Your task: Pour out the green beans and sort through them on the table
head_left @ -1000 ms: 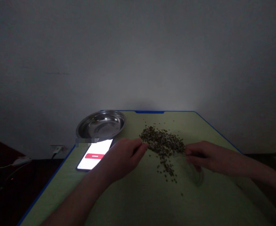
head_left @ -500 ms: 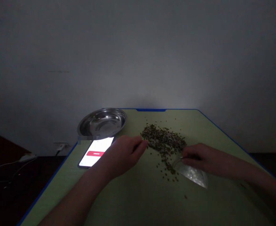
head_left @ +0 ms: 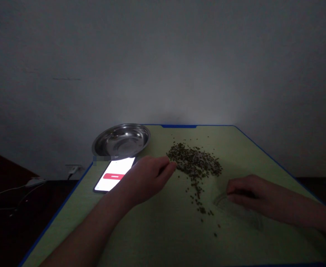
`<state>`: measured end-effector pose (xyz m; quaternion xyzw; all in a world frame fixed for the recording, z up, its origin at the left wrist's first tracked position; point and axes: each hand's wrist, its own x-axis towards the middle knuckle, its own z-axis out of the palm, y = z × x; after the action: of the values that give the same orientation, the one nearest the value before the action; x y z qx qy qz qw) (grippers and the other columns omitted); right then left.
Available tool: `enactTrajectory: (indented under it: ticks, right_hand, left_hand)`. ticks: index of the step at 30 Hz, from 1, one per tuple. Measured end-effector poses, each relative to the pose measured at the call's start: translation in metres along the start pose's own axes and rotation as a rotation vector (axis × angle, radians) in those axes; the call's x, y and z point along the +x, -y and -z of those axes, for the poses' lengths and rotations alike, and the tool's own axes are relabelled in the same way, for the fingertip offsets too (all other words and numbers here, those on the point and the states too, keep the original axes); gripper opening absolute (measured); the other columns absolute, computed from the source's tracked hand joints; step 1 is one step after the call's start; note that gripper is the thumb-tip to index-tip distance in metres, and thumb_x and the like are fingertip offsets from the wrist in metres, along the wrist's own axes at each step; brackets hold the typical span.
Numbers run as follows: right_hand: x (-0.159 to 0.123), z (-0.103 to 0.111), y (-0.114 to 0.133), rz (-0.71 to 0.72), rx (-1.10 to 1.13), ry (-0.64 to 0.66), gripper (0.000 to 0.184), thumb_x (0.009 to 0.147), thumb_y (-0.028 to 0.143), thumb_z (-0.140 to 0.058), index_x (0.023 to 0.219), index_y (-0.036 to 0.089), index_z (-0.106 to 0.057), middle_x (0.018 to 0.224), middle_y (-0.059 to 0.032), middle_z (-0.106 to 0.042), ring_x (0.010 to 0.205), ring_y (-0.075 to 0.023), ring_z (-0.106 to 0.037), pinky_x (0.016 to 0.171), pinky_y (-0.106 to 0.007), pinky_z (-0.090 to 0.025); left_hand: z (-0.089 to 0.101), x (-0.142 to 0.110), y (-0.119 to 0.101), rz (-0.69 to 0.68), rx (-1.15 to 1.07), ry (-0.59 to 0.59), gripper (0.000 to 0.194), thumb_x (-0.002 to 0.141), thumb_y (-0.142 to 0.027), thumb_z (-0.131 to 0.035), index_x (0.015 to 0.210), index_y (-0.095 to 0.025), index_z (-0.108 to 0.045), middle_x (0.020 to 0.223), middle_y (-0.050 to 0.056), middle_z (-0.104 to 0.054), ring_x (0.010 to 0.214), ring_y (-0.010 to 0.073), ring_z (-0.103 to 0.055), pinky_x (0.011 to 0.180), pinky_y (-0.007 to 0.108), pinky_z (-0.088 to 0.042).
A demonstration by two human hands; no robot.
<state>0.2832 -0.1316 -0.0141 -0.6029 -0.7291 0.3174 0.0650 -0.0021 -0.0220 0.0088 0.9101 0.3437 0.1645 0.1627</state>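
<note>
A loose pile of small dark brown and green grains (head_left: 194,161) lies on the pale green table, with a thin trail running toward me. My left hand (head_left: 153,177) is closed at the left edge of the pile, thumb and fingertips together; anything inside the pinch is hidden. To the right of the trail, my right hand (head_left: 247,193) pinches the edge of a clear plastic bag (head_left: 242,214). The bag is faint and blurred, hanging low over the tabletop, and I cannot make out its contents.
A shallow steel basin (head_left: 121,142) stands at the table's back left. In front of it lies a phone (head_left: 109,179) with a lit screen, partly behind my left forearm. A blue-edged table (head_left: 157,237) meets the wall; a power strip (head_left: 35,182) with cables is at left.
My right hand has drawn the plastic bag right and toward me, away from the pile. A few grains lie farther forward on the table. My left hand stays almost where it was.
</note>
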Motion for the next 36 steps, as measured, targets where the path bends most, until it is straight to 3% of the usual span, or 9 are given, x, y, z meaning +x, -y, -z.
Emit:
enactTrajectory:
  ticks: [7, 17, 26, 36]
  right_hand:
    - [-0.009, -0.017, 0.020, -0.021, -0.041, 0.066, 0.033, 0.091, 0.046, -0.043, 0.074, 0.022, -0.059, 0.068, 0.0018, -0.060, 0.062, -0.0129, -0.054, 0.055, -0.026, -0.036]
    - [-0.006, -0.011, 0.011, -0.016, 0.013, -0.024, 0.033, 0.091, 0.046, -0.044, 0.074, 0.021, -0.060, 0.069, 0.0000, -0.060, 0.064, -0.0143, -0.054, 0.054, -0.027, -0.037]
    - [0.013, -0.012, 0.020, 0.038, -0.026, -0.039, 0.030, 0.090, 0.042, -0.046, 0.074, 0.021, -0.060, 0.065, 0.0009, -0.060, 0.058, -0.0127, -0.052, 0.052, -0.026, -0.035]
    - [0.016, -0.009, 0.025, 0.093, -0.009, -0.094, 0.029, 0.089, 0.041, -0.046, 0.077, 0.022, -0.065, 0.069, -0.0014, -0.066, 0.061, -0.0151, -0.055, 0.055, -0.028, -0.038]
  left_hand:
    - [-0.001, 0.000, -0.001, -0.002, -0.004, -0.017, 0.042, 0.095, -0.039, -0.036, 0.061, -0.017, -0.046, 0.051, -0.005, -0.039, 0.046, 0.0075, -0.036, 0.049, 0.026, -0.018]
    - [0.000, 0.000, -0.002, -0.019, -0.016, -0.011, 0.042, 0.095, -0.039, -0.037, 0.060, -0.017, -0.044, 0.051, -0.005, -0.037, 0.046, 0.0072, -0.034, 0.049, 0.026, -0.019]
    - [-0.001, 0.000, -0.002, -0.016, -0.011, -0.005, 0.041, 0.095, -0.038, -0.038, 0.061, -0.017, -0.046, 0.051, -0.005, -0.039, 0.046, 0.0071, -0.035, 0.049, 0.026, -0.020]
    - [-0.002, -0.001, -0.001, -0.021, -0.001, 0.008, 0.043, 0.095, -0.039, -0.035, 0.062, -0.017, -0.050, 0.053, -0.004, -0.044, 0.047, 0.0081, -0.037, 0.049, 0.027, -0.020]
